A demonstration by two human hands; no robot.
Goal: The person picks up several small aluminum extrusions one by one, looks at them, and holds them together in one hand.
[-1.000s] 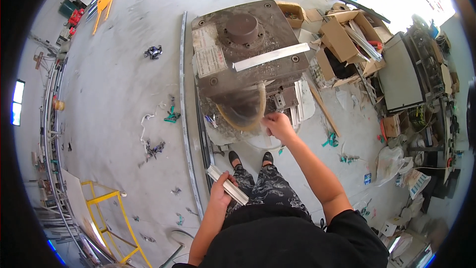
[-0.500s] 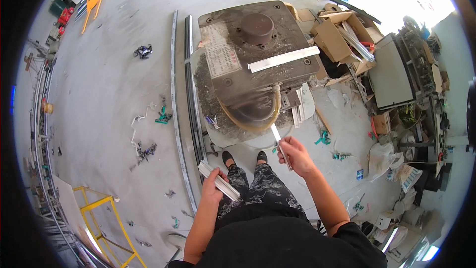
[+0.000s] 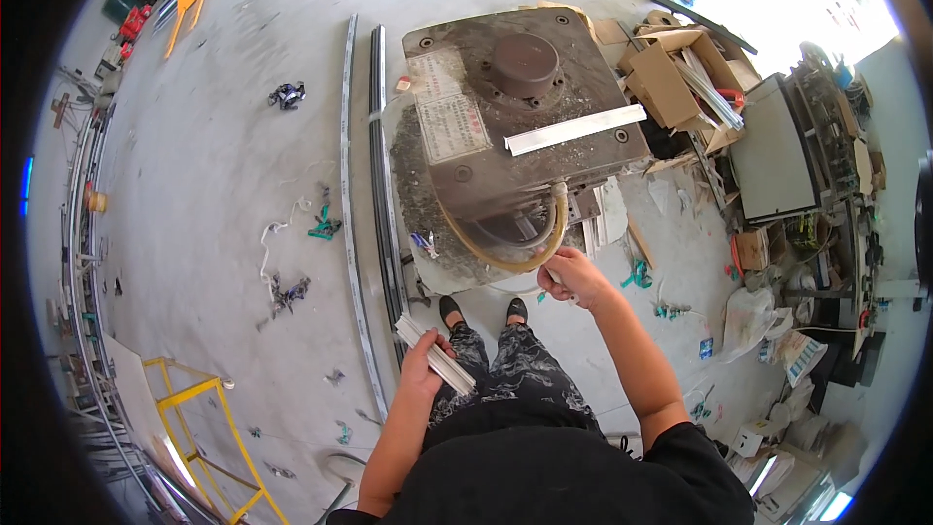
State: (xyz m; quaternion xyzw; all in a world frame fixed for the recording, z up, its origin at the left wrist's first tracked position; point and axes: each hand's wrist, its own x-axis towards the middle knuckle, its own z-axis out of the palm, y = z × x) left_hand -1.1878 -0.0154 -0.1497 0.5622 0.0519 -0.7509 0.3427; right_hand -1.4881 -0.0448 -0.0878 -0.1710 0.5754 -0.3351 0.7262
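Observation:
My left hand [image 3: 420, 367] is closed around a short bundle of white grooved profile strips [image 3: 451, 373], held at a slant in front of my thigh. My right hand [image 3: 575, 278] reaches to the near edge of a brown metal machine [image 3: 598, 63], close under its curved yellowish hose [image 3: 558, 233]. Its fingers are closed on a white strip, which they and the machine's edge mostly hide. Another white profile strip [image 3: 573, 130] lies across the machine's top, near a round brown cap [image 3: 526, 65].
Long metal profiles [image 3: 352, 185] lie on the floor left of the machine. An open cardboard box [image 3: 671, 83] holding strips stands at the right, by a cluttered bench [image 3: 777, 151]. A yellow metal frame [image 3: 190, 394] is at lower left. Green and dark scraps dot the floor.
My right hand has moved forward and slightly up with its strip, whose far end has gone from sight by the machine. My left hand keeps its bundle. The view has shifted slightly.

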